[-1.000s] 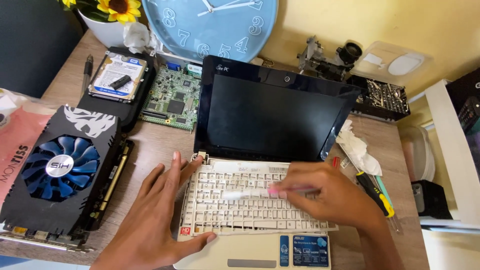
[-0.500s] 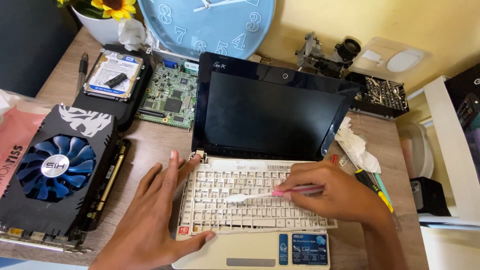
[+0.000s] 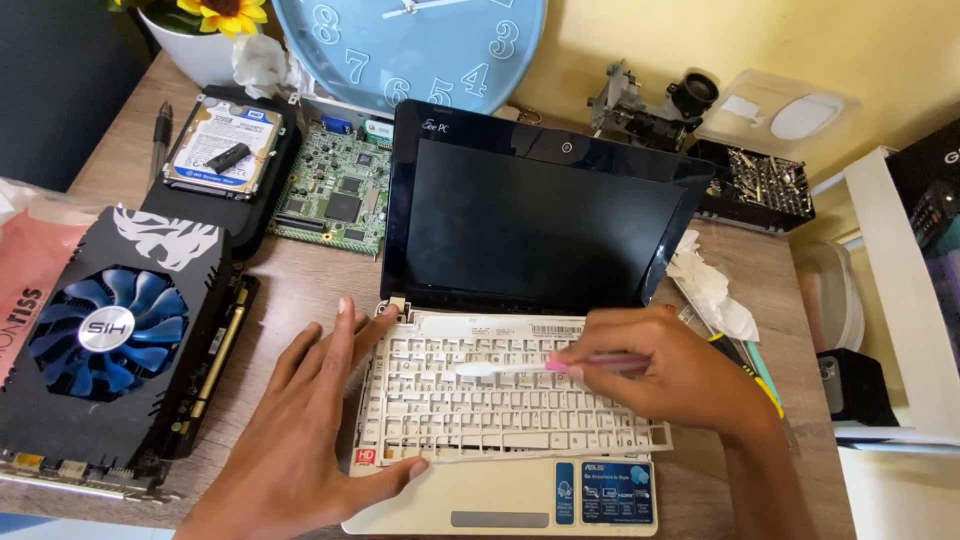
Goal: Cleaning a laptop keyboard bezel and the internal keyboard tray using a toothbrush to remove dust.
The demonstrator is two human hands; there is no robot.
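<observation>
**Toothbrush over the netbook keyboard**

Toothbrush (image 3: pixel 545 368), white at the head and pink along the handle, lies nearly level above the white keyboard (image 3: pixel 500 400) of a small cream netbook (image 3: pixel 500 500). Its long axis runs left to right across the key rows; the bristle end points toward the left side of the keyboard, and the handle disappears into the right hand (image 3: pixel 680 375). That hand's fingers are pressed together in a pinch on the pink handle, so the brush head sits to the left of the fingertips, over the upper middle keys. Whether the bristles touch the keys cannot be told.

The left hand (image 3: pixel 310 420) rests flat with its fingers spread at the left edge of the keyboard: the thumb lies along the lower left corner, the index finger reaches to the hinge corner. It holds nothing. The right hand is the nearer one to the brush, being the only one touching it.

The keyboard panel looks slightly lifted and skewed in its tray. The dark screen (image 3: pixel 540 230) stands open behind it. To the left on the wooden table (image 3: pixel 300 280) lie a graphics card with a blue fan (image 3: pixel 110 330), a green circuit board (image 3: pixel 335 195) and a hard drive (image 3: pixel 222 145). A blue wall clock (image 3: pixel 420 50) leans at the back, and crumpled tissue (image 3: pixel 710 285) and screwdrivers (image 3: pixel 745 360) lie to the right.
</observation>
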